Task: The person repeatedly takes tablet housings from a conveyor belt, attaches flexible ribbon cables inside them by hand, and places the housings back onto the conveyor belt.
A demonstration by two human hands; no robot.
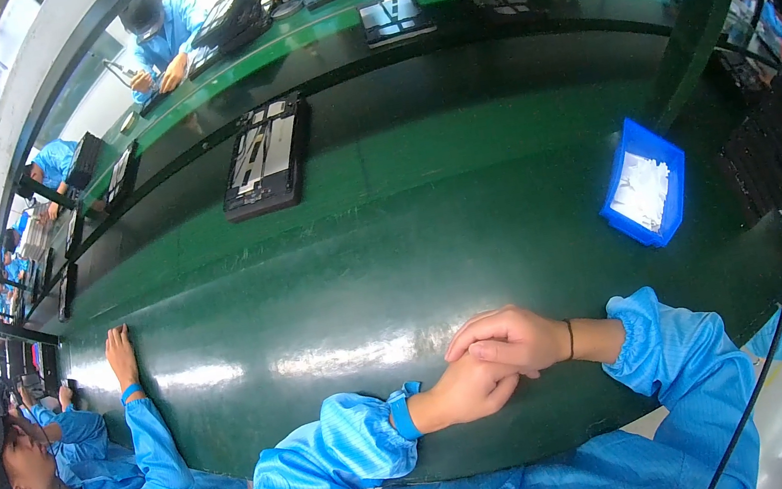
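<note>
Clasping the left hand (pixel 464 392) from above, the right hand (pixel 516 339) lies with its fingers lightly bent; how far the left one is curled I cannot tell, since its fingers are partly covered. A blue fabric band (pixel 401 415) circles the left wrist, a thin dark cord (pixel 570 339) the right, and both blue sleeves (pixel 345 444) bunch into gathered, wrinkled cuffs. Around the pair spreads the bench (pixel 313 266), smooth, dark green and glossy, streaked with white glare and lightly scuffed. Beyond the right hand, well apart from it, sits the tray (pixel 675 202), a blue angular tub, tilted in my view, holding a loose heap of small white pieces (pixel 643 192). Farther off, toward the left, the device (pixel 265 157) lies flat: a black slab with silvery panels. At the left edge, a co-worker's hand (pixel 122 356) rests on the same surface. A black cable (pixel 773 329) cuts in front of the right sleeve, and a dark green post (pixel 702 26) blocks part of the far right, near a ridged black stack (pixel 771 147). Behind a long bar (pixel 364 66), more slabs (pixel 395 18) lie on another green surface, where people in blue bend over their work.
</note>
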